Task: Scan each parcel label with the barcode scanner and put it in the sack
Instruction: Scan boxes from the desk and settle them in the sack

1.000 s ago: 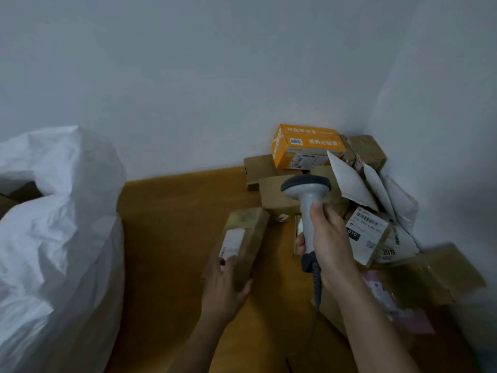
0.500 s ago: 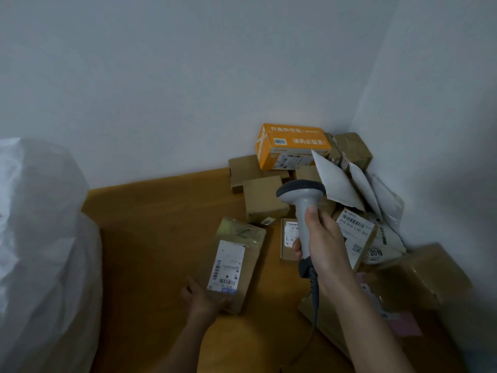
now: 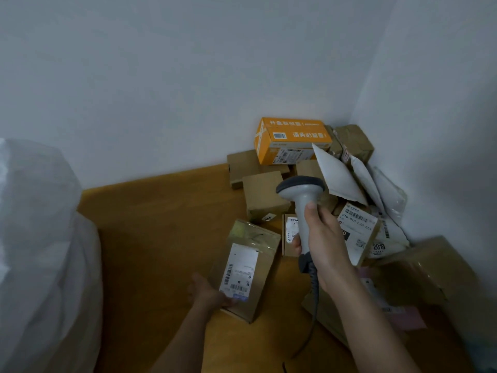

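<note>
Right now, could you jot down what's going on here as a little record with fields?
Setting: corner of a room, orange-brown floor, pale walls
Left hand: holds the near end of a brown parcel, white label facing up
Right hand: grips a grey barcode scanner, head pointing forward and down
Pile: orange box, brown boxes and white mailers stacked in the corner
Sack: white, at the left edge
Stage: parcel not yet in the sack; scan cannot be told

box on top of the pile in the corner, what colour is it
Orange box with white lettering and a white label; the head view shows it.
</note>
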Demonstrator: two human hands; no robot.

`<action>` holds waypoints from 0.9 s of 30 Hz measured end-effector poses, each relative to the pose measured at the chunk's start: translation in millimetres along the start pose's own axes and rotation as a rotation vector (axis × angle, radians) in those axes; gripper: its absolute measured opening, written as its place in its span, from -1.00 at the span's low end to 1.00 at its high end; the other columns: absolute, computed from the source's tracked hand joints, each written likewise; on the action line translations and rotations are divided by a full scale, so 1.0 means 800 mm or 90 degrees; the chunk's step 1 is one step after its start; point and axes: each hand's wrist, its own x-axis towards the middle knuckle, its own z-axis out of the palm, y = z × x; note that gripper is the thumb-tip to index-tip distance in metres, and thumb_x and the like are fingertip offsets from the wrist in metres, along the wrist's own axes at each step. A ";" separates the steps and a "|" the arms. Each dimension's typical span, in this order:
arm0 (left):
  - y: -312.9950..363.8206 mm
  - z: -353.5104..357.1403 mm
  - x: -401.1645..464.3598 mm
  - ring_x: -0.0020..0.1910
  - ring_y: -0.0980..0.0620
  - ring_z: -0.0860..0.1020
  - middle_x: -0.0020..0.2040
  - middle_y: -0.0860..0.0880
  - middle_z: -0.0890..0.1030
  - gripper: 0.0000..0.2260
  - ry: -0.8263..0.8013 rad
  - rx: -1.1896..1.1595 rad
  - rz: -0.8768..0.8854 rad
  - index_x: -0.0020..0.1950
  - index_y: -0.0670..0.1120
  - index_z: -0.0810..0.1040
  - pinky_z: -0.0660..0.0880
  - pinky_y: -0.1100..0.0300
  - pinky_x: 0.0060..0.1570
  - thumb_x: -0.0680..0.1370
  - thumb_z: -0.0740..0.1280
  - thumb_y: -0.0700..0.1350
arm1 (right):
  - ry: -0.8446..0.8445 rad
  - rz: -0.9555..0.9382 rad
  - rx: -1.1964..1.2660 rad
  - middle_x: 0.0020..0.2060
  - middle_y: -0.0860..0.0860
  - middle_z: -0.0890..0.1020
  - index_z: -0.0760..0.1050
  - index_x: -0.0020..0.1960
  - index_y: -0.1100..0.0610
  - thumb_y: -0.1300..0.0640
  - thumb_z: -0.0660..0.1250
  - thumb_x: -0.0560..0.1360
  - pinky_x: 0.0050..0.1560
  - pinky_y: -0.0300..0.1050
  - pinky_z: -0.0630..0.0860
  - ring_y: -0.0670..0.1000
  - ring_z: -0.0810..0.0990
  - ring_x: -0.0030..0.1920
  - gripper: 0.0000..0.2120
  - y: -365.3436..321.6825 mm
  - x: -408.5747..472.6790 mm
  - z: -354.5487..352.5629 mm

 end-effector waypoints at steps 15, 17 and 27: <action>-0.055 -0.002 -0.051 0.00 -0.14 0.56 0.07 -0.21 0.52 -0.40 -0.129 -0.160 -0.047 0.13 -0.25 0.34 0.59 0.00 -0.06 0.24 0.61 -0.38 | -0.042 -0.074 -0.026 -0.41 0.02 0.48 0.45 -0.03 -0.08 -0.06 0.07 0.66 -0.38 -0.08 0.45 -0.04 0.50 -0.44 -0.79 -0.007 -0.076 0.005; -0.061 0.001 -0.053 -0.18 -0.05 0.53 -0.09 -0.16 0.50 -0.49 -0.147 -0.175 -0.050 0.07 -0.24 0.34 0.51 0.15 -0.32 0.30 0.57 -0.39 | -0.040 -0.075 -0.037 -0.39 0.03 0.48 0.44 -0.03 -0.07 -0.06 0.07 0.66 -0.37 -0.08 0.46 -0.03 0.50 -0.43 -0.79 -0.001 -0.086 0.003; -0.111 0.001 -0.059 -0.14 -0.14 0.66 -0.05 -0.23 0.66 -0.47 -0.207 -0.207 -0.044 0.09 -0.29 0.55 0.58 0.12 -0.34 0.18 0.63 -0.39 | -0.033 -0.039 -0.067 -0.46 0.03 0.49 0.45 -0.05 0.05 -0.05 0.07 0.66 -0.40 -0.10 0.41 -0.03 0.48 -0.46 -0.73 0.035 -0.121 0.008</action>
